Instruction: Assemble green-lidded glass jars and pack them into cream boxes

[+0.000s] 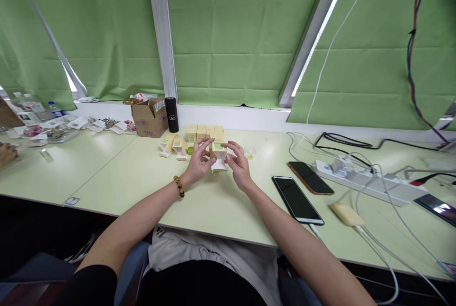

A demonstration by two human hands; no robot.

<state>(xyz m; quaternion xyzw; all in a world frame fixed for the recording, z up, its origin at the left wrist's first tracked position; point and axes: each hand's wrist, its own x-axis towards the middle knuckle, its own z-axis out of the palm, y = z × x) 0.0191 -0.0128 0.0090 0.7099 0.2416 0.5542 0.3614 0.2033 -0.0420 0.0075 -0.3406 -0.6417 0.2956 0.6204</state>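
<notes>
Between my two hands is a small cream cardboard box (218, 148) with a green label, its white-lined flap folded open toward me. My left hand (199, 159) grips its left side with thumb and fingers. At its right edge, my right hand (238, 163) has bent fingers pinching the side. Two similar boxes with open flaps, one box (166, 145) and another box (180, 146), lie left of my left hand. A row of closed cream boxes (201, 132) stands just behind. Partly hidden by my left fingers is a green item (190, 150). A clear plastic piece (250, 154) lies right of my right hand.
A brown carton (149, 118) and a black cylinder (171, 115) stand at the back. Rightward lie a white-edged phone (298, 200), another phone (310, 177), a power strip (366, 182) and cables. Bagged items (57, 132) and another person's hand (7, 153) are far left.
</notes>
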